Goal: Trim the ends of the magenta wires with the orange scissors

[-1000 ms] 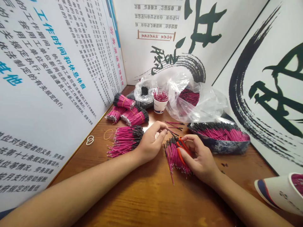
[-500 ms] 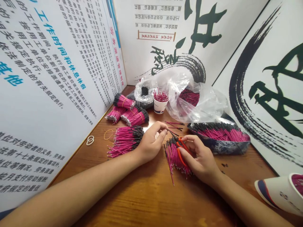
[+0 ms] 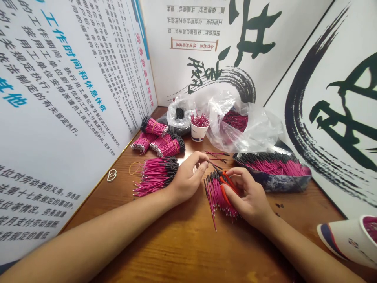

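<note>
My left hand pinches a thin pink wire between thumb and forefinger, its tip meeting the blades of the orange-handled snips. My right hand grips those snips over a loose pile of pink wires with black ends on the wooden table. A second loose pile of the same wires lies just left of my left hand.
Banded wire bundles lie at the back left, beside a paper cup of wires and clear plastic bags. A dark tray of wires sits right. Rubber bands lie left. Printed boards wall the table; a paper cup lies at lower right.
</note>
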A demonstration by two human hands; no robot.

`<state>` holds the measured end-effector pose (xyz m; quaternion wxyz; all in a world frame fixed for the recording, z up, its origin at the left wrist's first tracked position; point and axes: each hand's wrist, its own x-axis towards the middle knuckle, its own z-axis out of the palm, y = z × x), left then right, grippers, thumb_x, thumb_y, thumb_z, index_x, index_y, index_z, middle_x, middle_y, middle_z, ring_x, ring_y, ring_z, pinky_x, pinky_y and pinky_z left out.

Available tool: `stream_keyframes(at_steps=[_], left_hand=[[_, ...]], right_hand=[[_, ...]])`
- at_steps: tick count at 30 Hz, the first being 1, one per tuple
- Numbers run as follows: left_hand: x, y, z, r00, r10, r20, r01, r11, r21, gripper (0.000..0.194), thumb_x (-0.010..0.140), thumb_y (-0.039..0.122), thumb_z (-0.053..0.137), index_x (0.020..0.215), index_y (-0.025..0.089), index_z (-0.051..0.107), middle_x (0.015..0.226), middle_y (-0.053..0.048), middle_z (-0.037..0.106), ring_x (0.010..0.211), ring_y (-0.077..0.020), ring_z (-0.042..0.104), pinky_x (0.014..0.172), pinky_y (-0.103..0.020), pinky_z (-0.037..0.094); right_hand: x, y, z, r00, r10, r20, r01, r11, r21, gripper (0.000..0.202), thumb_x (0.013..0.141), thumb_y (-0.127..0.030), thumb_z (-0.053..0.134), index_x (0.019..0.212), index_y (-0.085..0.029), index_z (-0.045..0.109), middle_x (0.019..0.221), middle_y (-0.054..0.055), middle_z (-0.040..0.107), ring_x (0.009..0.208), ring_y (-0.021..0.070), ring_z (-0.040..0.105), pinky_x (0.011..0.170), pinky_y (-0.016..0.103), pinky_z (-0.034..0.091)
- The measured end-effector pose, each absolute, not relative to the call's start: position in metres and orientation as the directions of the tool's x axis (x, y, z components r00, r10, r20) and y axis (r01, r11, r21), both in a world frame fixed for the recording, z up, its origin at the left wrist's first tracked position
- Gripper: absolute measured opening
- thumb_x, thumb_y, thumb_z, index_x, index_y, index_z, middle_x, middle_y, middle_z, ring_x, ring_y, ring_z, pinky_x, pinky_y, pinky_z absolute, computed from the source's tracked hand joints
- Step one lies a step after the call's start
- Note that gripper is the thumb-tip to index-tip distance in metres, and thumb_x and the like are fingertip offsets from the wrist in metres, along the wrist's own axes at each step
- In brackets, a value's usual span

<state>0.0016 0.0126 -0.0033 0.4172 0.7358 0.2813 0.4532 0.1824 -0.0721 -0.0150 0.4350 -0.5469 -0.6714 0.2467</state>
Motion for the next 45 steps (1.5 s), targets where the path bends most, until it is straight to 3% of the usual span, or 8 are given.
stream_keyframes(at_steps=[12,16,18,21,24,29,34,45], left_hand=[[0.001,0.010,-0.005,0.439,0.782,0.443,0.010,-0.497,0.868,0.008,0.096,0.021,0.045,0.093,0.017,0.051,0.081,0.000,0.052,0.074,-0.0130,0.048,0.071,-0.026,0.042],[0.001,0.004,0.003,0.565,0.699,0.438,0.113,-0.592,0.798,0.009,0.094,0.020,0.043,0.091,0.018,0.051,0.077,0.001,0.052,0.067,-0.0122,0.048,0.065,-0.025,0.041],[0.000,0.001,0.018,0.705,0.599,0.380,0.228,-0.698,0.679,0.008,0.091,0.017,0.045,0.091,0.018,0.053,0.076,0.001,0.055,0.066,-0.0125,0.049,0.063,-0.025,0.040],[-0.010,0.002,0.054,0.843,0.492,0.218,0.409,-0.849,0.335,0.009,0.089,0.016,0.046,0.086,0.017,0.055,0.084,-0.004,0.060,0.073,-0.0169,0.054,0.061,-0.028,0.039],[-0.031,0.015,0.085,0.789,0.614,0.030,0.606,-0.785,0.126,0.017,0.090,0.014,0.042,0.082,0.016,0.057,0.089,-0.007,0.062,0.071,-0.0177,0.056,0.060,-0.030,0.038],[-0.062,0.048,0.095,0.630,0.768,-0.117,0.772,-0.635,-0.015,0.026,0.094,0.018,0.038,0.083,0.017,0.061,0.082,-0.008,0.066,0.069,-0.0209,0.059,0.058,-0.031,0.038],[-0.048,0.042,0.087,0.661,0.747,-0.074,0.750,-0.661,0.031,0.024,0.093,0.019,0.040,0.090,0.018,0.064,0.089,-0.008,0.069,0.075,-0.0210,0.063,0.062,-0.031,0.042],[-0.015,0.008,0.035,0.913,0.408,-0.013,0.401,-0.891,0.213,0.016,0.087,0.013,0.051,0.088,0.021,0.065,0.083,-0.002,0.067,0.064,-0.0171,0.059,0.055,-0.026,0.035]], right_hand=[[0.182,-0.073,-0.017,-0.024,0.947,0.321,0.481,0.292,-0.826,0.017,0.095,-0.029,0.055,0.108,-0.023,0.047,0.069,-0.003,0.059,0.055,0.0126,0.053,0.052,0.024,0.042],[0.183,-0.072,-0.015,0.032,0.929,0.370,0.449,0.317,-0.836,0.016,0.095,-0.029,0.055,0.107,-0.024,0.045,0.068,-0.004,0.059,0.052,0.0119,0.052,0.049,0.022,0.039],[0.184,-0.071,-0.014,0.051,0.925,0.378,0.431,0.321,-0.843,0.016,0.095,-0.029,0.056,0.106,-0.025,0.045,0.069,-0.004,0.059,0.054,0.0125,0.054,0.050,0.022,0.041],[0.184,-0.070,-0.014,0.059,0.931,0.361,0.412,0.307,-0.858,0.016,0.094,-0.029,0.057,0.106,-0.025,0.047,0.067,-0.004,0.059,0.057,0.0139,0.057,0.052,0.023,0.043],[0.184,-0.070,-0.015,0.058,0.939,0.340,0.408,0.289,-0.866,0.016,0.094,-0.029,0.058,0.105,-0.025,0.048,0.064,-0.004,0.058,0.058,0.0146,0.058,0.051,0.023,0.041],[0.184,-0.070,-0.016,0.053,0.945,0.322,0.408,0.274,-0.871,0.015,0.093,-0.029,0.057,0.104,-0.024,0.048,0.071,-0.002,0.064,0.056,0.0134,0.056,0.051,0.023,0.040],[0.184,-0.069,-0.015,0.064,0.945,0.321,0.402,0.270,-0.875,0.015,0.092,-0.029,0.058,0.104,-0.024,0.049,0.070,-0.002,0.063,0.056,0.0134,0.055,0.052,0.023,0.041],[0.183,-0.068,-0.014,0.054,0.947,0.316,0.382,0.273,-0.883,0.017,0.093,-0.031,0.058,0.105,-0.024,0.048,0.077,0.000,0.067,0.063,0.0158,0.062,0.059,0.026,0.049]])
